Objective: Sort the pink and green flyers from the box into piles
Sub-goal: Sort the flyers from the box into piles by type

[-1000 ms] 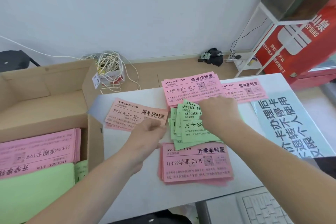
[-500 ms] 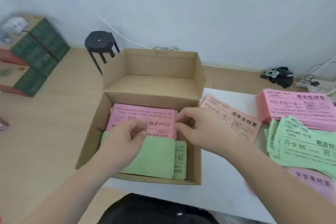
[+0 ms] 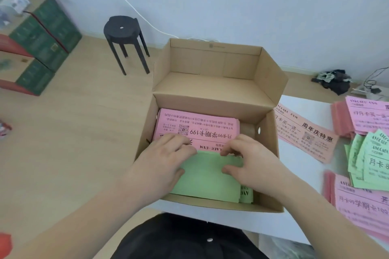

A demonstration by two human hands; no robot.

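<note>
An open cardboard box (image 3: 212, 90) stands at the white table's (image 3: 299, 187) left end. Inside it lies a stack of pink flyers (image 3: 200, 126) at the far side and a stack of green flyers (image 3: 207, 178) at the near side. Both hands are in the box. My left hand (image 3: 164, 162) and my right hand (image 3: 252, 160) each hook their fingertips over the far edge of the green flyers, thumbs on top. On the table to the right lie sorted piles: a slanted pink pile (image 3: 305, 132), a far pink pile (image 3: 366, 118), a green pile (image 3: 372, 160) and a near pink pile (image 3: 362, 204).
A black stool (image 3: 124, 29) stands on the wooden floor behind the box. Green and red cartons (image 3: 37, 44) are stacked at the far left. A dark cloth bundle (image 3: 334, 80) and cables lie by the wall at the right.
The view swung left from the table piles to the box. Both hands left the piles, went into the box, and shifted from the pink stack's edge onto the green flyers.
</note>
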